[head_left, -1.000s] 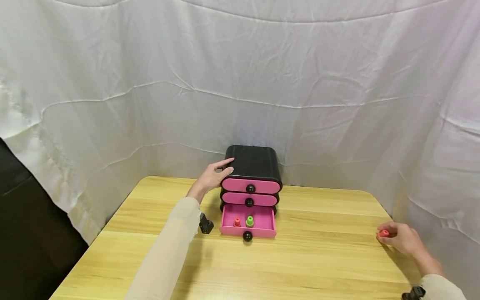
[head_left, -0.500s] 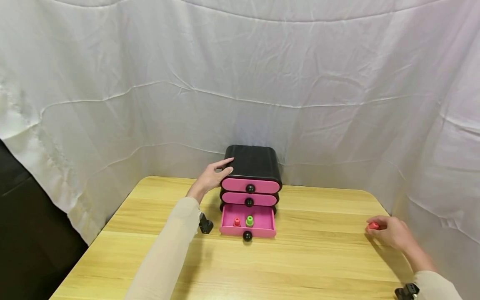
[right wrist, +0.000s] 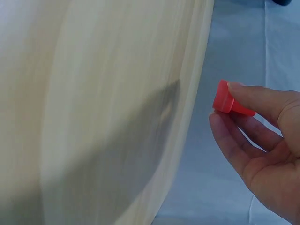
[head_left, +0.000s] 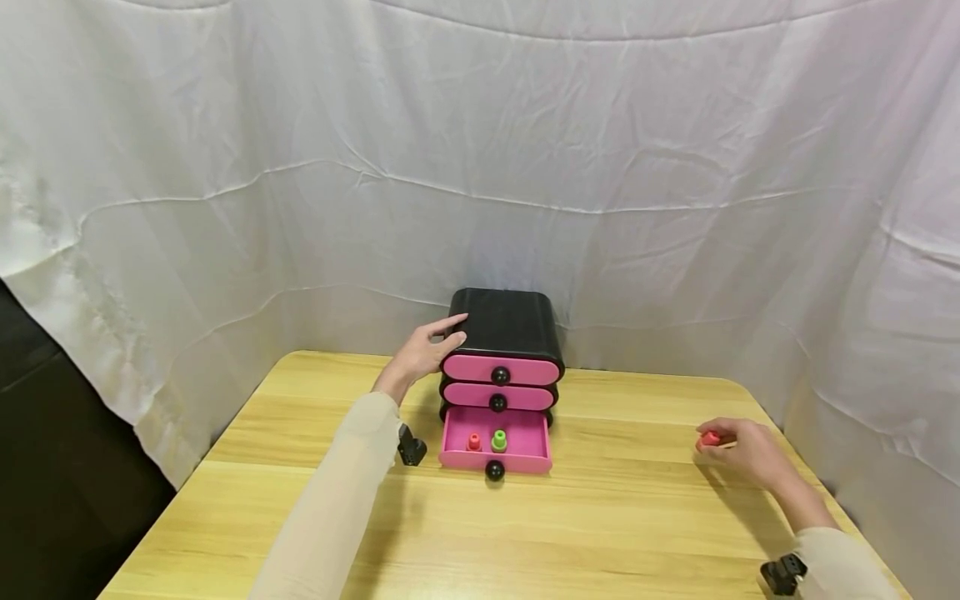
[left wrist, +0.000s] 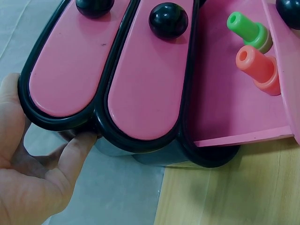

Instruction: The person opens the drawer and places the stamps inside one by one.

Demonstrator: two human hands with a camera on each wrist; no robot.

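Small red peg point(head_left: 708, 438), pinched aloft

A staged recording booth rather than a lived-in room: wrinkled white cloth point(head_left: 480, 167) hangs as a backdrop behind and to both sides of the hands, closing in a plain light wooden table point(head_left: 600, 533). Beyond the cloth's left edge shows only a dark surface point(head_left: 52, 467).

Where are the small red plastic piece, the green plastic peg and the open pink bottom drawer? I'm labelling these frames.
small red plastic piece point(right wrist: 224, 97), right wrist view, its flared end.
green plastic peg point(head_left: 499, 441), head view, its body.
open pink bottom drawer point(head_left: 517, 464), head view, front wall.
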